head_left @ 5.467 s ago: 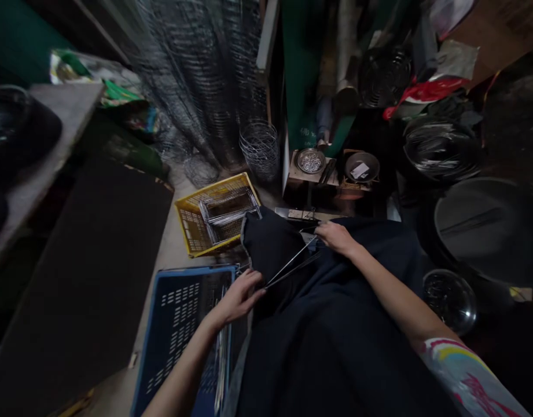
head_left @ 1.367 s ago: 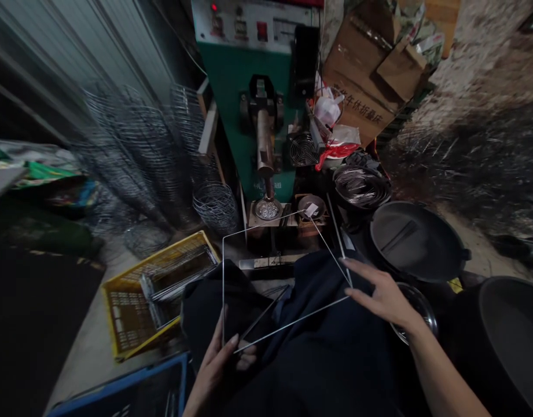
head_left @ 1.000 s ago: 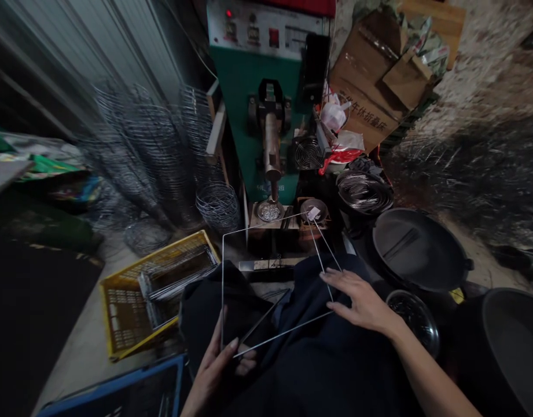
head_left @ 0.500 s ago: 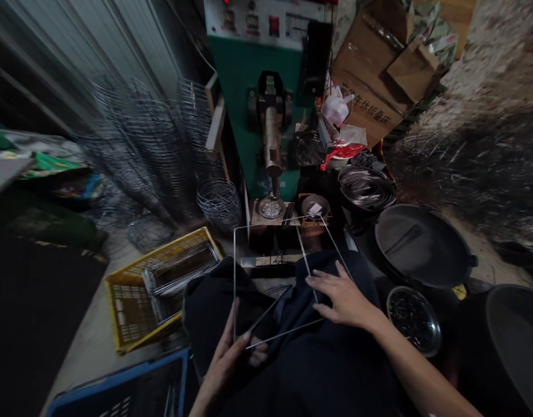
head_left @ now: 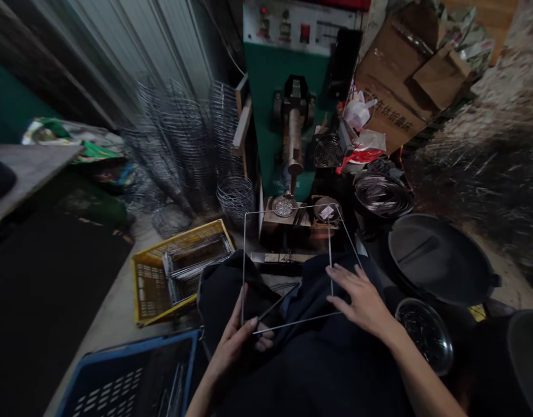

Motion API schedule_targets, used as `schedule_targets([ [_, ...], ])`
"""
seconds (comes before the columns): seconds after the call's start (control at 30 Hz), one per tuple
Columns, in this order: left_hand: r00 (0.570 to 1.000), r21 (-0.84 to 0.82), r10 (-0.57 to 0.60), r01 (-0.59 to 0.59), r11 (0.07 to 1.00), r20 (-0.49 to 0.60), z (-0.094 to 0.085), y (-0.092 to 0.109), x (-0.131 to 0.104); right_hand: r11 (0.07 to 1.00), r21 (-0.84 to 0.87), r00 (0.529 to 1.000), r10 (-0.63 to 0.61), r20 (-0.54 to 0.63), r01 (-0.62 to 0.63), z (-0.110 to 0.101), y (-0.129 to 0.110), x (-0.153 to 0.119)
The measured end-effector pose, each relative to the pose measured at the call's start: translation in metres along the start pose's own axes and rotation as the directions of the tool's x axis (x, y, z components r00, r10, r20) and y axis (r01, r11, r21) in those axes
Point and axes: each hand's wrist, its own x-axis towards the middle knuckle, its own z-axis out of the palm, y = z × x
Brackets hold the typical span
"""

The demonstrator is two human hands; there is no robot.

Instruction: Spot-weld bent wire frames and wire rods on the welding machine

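Note:
Both hands hold a thin bent metal wire frame (head_left: 244,255) above my lap, its far edge raised toward the machine. My left hand (head_left: 234,339) grips the near left corner, thumb on top and fingertips curled beneath. At the right side, my right hand (head_left: 364,301) has thumb and fingers against a straight wire, the other fingers stretched loosely over it. Behind the frame, a green machine (head_left: 266,110) carries a metal electrode arm (head_left: 295,139). Under that arm, a small round dish (head_left: 284,206) holds shiny bits. Another small dish (head_left: 327,209) contains a white scrap.
A yellow crate (head_left: 155,315) with wire frames stands left, with a blue crate (head_left: 136,347) nearer. Stacked wire baskets (head_left: 183,145) lean behind. On the right are a large dark pan (head_left: 440,255), a metal bowl (head_left: 425,336) of small parts and a cardboard box (head_left: 392,87).
My view has turned left, so the surroundings sit farther right in the picture. The wire frame has turned slightly, its right side now more upright. Both hands keep their places on it.

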Motion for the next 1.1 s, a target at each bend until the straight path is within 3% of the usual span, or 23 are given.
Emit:
schedule_targets([
  [0.1, 1.0, -0.011, 0.01, -0.01, 1.0, -0.01, 0.005, 0.004, -0.004, 0.986, 0.129, 0.989, -0.113, 0.091, 0.101, 0.005, -0.018, -0.002],
  [0.23, 0.999, 0.0, 0.028, -0.028, 1.0, -0.028, 0.011, 0.008, -0.009, 0.967, 0.231, 0.982, -0.143, 0.127, 0.111, 0.014, -0.031, 0.0],
  [0.53, 0.998, 0.038, 0.063, -0.063, 0.997, 0.005, 0.014, 0.011, -0.012, 0.958, 0.275, 0.98, -0.129, 0.15, 0.085, 0.018, -0.027, 0.003],
  [1.1, 0.992, -0.012, 0.117, -0.116, 0.993, 0.043, 0.029, 0.02, -0.006, 0.961, 0.257, 0.984, -0.133, 0.118, 0.099, 0.007, -0.025, 0.012],
])
